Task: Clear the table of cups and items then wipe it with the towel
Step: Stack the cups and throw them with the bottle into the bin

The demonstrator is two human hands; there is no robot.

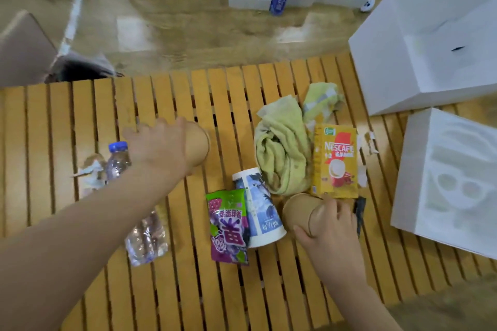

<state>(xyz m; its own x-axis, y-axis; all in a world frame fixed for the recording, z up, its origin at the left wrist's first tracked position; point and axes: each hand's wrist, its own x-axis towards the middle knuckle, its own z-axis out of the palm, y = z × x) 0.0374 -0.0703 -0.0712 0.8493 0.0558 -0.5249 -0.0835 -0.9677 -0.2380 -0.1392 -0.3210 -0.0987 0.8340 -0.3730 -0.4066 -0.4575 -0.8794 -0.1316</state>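
Head view: clearing step under way. Left hand (158,142) grips a brown cup (197,146) left of the towel (282,158); right hand (329,226) grips another brown paper cup (298,209) just below the towel. Printed cup (262,209) lies on the bench (53,115). Next: lift both cups clear.

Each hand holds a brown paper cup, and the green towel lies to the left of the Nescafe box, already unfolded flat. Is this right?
Not quite. The head view shows the green towel crumpled in a heap, not flat. The rest holds: left hand and right hand each hold a brown cup, towel left of the Nescafe box.
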